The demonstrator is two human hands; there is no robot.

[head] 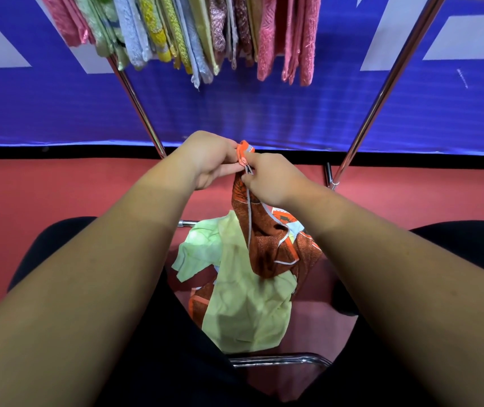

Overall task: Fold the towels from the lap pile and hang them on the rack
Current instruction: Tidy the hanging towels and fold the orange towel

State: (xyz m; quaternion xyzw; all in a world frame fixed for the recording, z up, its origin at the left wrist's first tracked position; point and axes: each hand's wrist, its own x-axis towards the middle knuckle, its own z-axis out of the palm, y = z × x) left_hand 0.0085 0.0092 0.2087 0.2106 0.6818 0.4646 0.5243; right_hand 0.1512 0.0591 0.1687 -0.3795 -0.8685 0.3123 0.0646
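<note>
Pinching the top corner of the orange-brown towel (276,245) with the left hand (208,160) and the right hand (273,179), close together, fingers (249,160) of both curled tight on the hem. Holding it up above the lap, lower end draped on the pale green towels (246,304) heaped between the knees. Facing the metal rack (381,92), hung along the top with folded towels (193,30) in pink, yellow and white, over a red floor (58,195)

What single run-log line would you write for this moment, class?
left hand: pinches orange-brown patterned towel corner | right hand: pinches edge just below | pale green towel: between thighs | shiny metal rack: holds hung towels
</note>
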